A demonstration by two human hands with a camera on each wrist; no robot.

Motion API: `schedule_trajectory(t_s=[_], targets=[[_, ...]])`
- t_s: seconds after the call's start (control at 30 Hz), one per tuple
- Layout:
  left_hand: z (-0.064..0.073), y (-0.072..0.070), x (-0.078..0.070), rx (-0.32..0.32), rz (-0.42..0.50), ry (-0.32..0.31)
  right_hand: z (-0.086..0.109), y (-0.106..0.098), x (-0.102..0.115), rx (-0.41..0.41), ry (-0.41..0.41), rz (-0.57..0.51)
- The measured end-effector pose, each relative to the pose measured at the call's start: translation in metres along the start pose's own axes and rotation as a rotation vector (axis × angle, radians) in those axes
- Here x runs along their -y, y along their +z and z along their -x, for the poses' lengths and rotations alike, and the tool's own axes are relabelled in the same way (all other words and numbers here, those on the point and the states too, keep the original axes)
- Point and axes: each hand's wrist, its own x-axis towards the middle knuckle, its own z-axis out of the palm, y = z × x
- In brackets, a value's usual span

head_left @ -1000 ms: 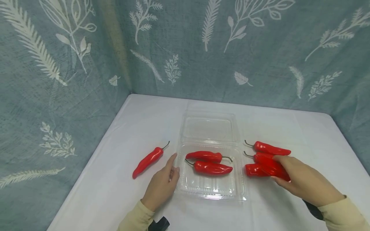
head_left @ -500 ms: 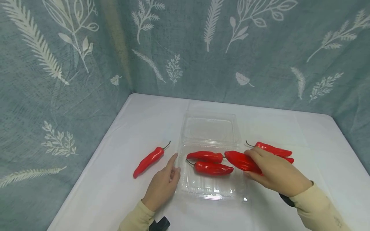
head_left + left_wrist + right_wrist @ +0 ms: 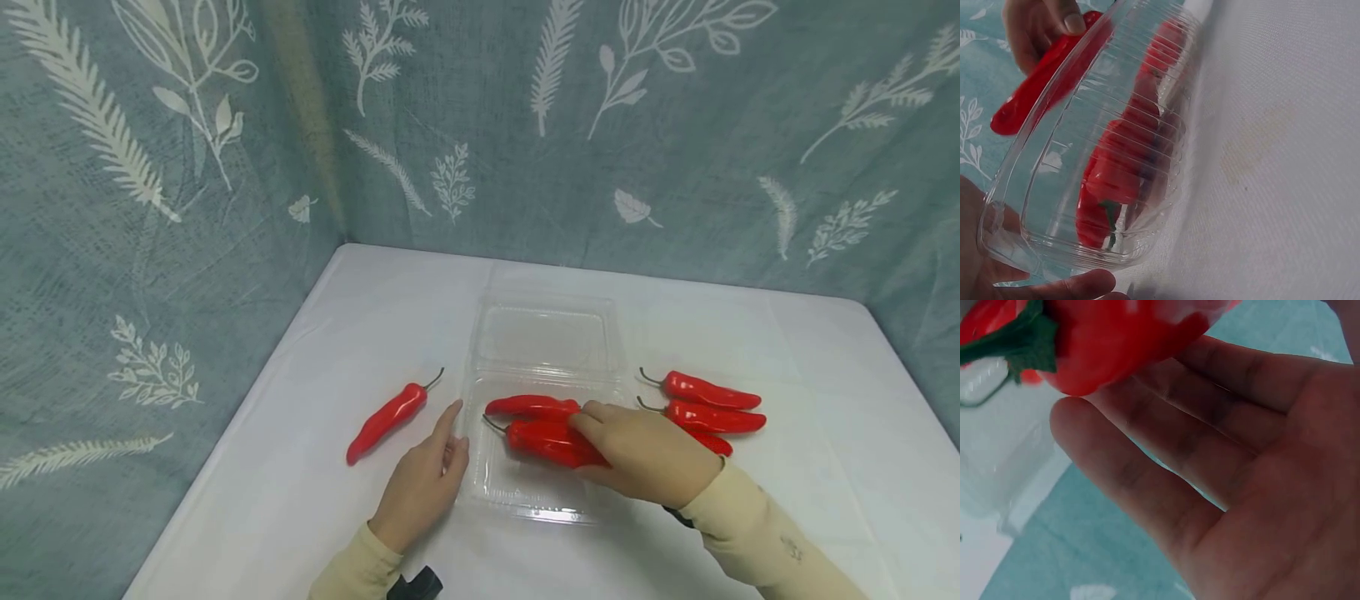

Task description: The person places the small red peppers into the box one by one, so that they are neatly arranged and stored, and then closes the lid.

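Note:
My right hand (image 3: 648,450) holds a red chili pepper (image 3: 1022,106) over the base of a clear plastic clamshell box (image 3: 517,504). In the right wrist view its green stem (image 3: 1029,340) shows, with my fingers (image 3: 1122,469) under the pepper. Two more red peppers lie in the box, the far one (image 3: 528,406) partly covered by my hand; the held one overlaps the near one in the head view. My left hand (image 3: 420,479) is at the box's left side, index finger straight beside the rim; in the left wrist view its fingers are around the box corner.
Three red peppers lie right of the box: a far one (image 3: 708,392), a middle one (image 3: 716,418) and a partly hidden near one (image 3: 712,442). Another pepper (image 3: 386,422) lies left of it. The box lid (image 3: 543,333) is folded back on the white table (image 3: 360,292).
My right hand has picked up a pepper from the right-hand group and carried it left over the box. The left hand has stayed in place.

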Motion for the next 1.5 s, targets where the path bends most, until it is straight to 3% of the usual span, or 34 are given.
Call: schedule_trajectory(t_s=[0.43, 0.83, 1.5], targets=[[0.001, -0.001, -0.002, 0.008, -0.001, -0.004, -0.02, 0.025, 0.014, 0.151, -0.018, -0.053], [0.002, -0.003, -0.002, 0.0, -0.009, 0.014, -0.024, 0.037, 0.019, 0.123, -0.106, 0.006], [0.002, -0.002, -0.002, 0.007, -0.013, 0.01, -0.03, 0.041, 0.027, 0.124, -0.111, 0.05]])
